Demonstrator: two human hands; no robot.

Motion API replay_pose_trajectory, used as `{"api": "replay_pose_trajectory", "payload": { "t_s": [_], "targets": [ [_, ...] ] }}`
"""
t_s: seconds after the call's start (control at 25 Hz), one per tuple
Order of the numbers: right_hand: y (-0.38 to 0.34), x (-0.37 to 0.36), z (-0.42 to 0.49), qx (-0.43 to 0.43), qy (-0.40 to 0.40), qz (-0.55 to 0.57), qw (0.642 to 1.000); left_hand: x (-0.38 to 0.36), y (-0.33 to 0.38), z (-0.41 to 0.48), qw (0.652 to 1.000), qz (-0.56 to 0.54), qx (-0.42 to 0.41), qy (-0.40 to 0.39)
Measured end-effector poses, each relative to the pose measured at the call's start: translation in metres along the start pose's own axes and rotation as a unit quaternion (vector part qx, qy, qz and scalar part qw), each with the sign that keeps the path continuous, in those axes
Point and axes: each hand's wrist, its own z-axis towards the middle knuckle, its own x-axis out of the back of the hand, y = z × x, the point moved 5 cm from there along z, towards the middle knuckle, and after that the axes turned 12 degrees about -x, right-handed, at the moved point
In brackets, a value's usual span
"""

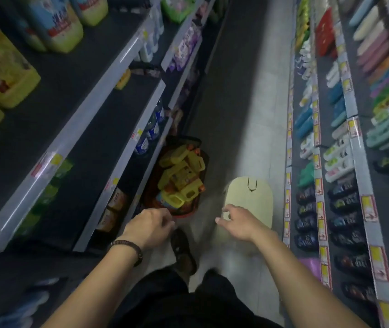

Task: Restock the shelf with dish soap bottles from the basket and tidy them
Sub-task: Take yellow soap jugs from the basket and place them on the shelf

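- Hovering low over the aisle floor, left hand [149, 227] and right hand [238, 223] hold nothing; fingers loosely curled.
- Basket [149, 197] sits on the floor beside the shelf [70, 67], just ahead of the left hand, with dish soap bottles [179, 176] piled inside.
- Judgement: basket parked there to keep stock within reach.

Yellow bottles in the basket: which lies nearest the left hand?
The bottle at the basket's near end, just beyond the left hand; the others pile farther off.

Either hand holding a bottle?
No, the left hand and right hand hold nothing; the yellow bottles lie in the basket on the floor.
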Motion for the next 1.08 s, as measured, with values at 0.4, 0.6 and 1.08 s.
{"api": "replay_pose_trajectory", "payload": {
  "t_s": [0.4,0.6,1.08],
  "targets": [
    [-0.116,0.103,0.097,0.014,0.020,0.035,0.999,0.074,-0.028,0.152,0.999,-0.015,-0.030,-0.015],
    [-0.157,0.139,0.125,0.033,0.038,0.055,0.997,0.091,-0.041,0.183,0.995,-0.094,-0.008,-0.020],
    [-0.248,0.157,0.315,0.119,-0.078,-0.197,0.970,0.086,-0.098,0.262,0.981,-0.106,0.146,0.073]
  ]
}}
